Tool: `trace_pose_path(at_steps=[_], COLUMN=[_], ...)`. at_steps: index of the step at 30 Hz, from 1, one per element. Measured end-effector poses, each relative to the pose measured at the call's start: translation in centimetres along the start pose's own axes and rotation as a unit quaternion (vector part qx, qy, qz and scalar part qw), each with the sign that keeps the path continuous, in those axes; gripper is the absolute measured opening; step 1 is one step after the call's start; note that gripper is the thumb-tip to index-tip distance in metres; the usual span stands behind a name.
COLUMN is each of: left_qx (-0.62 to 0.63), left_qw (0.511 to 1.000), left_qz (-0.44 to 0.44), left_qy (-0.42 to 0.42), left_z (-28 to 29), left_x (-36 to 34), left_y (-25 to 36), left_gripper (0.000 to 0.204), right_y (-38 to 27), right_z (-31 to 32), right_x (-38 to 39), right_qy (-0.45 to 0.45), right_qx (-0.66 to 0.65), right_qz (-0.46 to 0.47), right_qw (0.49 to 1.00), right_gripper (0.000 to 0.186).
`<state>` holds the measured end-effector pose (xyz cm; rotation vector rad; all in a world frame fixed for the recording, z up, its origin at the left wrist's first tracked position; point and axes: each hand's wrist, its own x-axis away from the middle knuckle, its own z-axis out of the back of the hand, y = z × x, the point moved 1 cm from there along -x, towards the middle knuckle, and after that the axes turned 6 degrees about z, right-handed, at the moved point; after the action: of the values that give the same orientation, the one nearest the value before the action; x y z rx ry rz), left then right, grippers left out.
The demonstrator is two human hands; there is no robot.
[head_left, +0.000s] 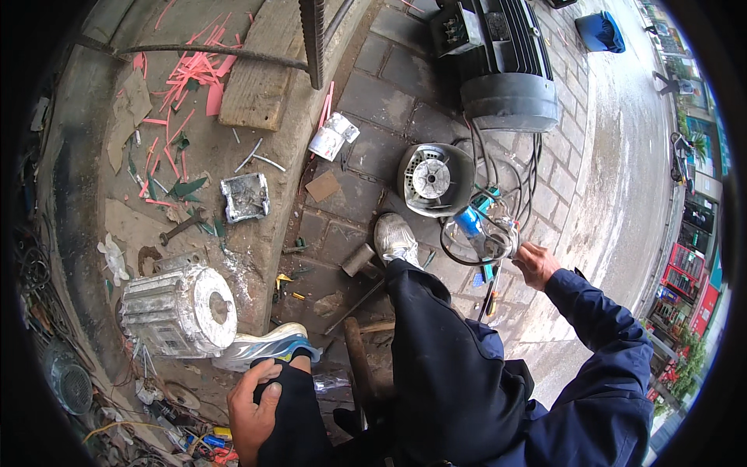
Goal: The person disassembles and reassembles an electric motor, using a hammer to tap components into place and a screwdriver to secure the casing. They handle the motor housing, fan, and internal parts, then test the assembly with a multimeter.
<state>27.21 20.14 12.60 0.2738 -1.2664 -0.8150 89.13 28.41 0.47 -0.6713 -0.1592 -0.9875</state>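
My left hand [254,411] rests half-open on one knee [294,398]; my right hand [537,266] curls at one cable bundle [506,238], pinch unclear, one finned electric motor [507,74] beyond.

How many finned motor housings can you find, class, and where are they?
2: a dark motor housing at the top, right of centre, and a silvery motor housing at lower left. Others may be hidden in the clutter at far left.
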Motion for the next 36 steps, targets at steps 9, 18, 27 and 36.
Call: trace_pose_path(at_steps=[9, 18, 27, 36], left_qx=[-0.013, -0.009, -0.013, -0.013], left_qw=[1.000, 1.000, 1.000, 1.000], left_qz=[0.003, 0.006, 0.011, 0.025], left_qy=[-0.013, -0.008, -0.006, -0.008], left_z=[0.0, -0.2, -0.2, -0.3], left_x=[-0.2, -0.5, -0.3, -0.3], left_y=[0.2, 0.2, 0.0, 0.1], left_gripper=[0.038, 0.037, 0.037, 0.036], right_y=[1.2, 1.9, 6.8, 5.2], right_z=[-5.9, -12.4, -12.2, -4.5], right_x=[-0.2, -7.6, -7.9, -10.8], right_qy=[-0.049, -0.186, -0.145, 0.099], right_qx=[0.016, 0.092, 0.105, 0.044], right_qz=[0.004, -0.160, -0.160, -0.250], right_qw=[0.999, 0.965, 0.971, 0.962], right_gripper=[0.010, 0.027, 0.031, 0.020])
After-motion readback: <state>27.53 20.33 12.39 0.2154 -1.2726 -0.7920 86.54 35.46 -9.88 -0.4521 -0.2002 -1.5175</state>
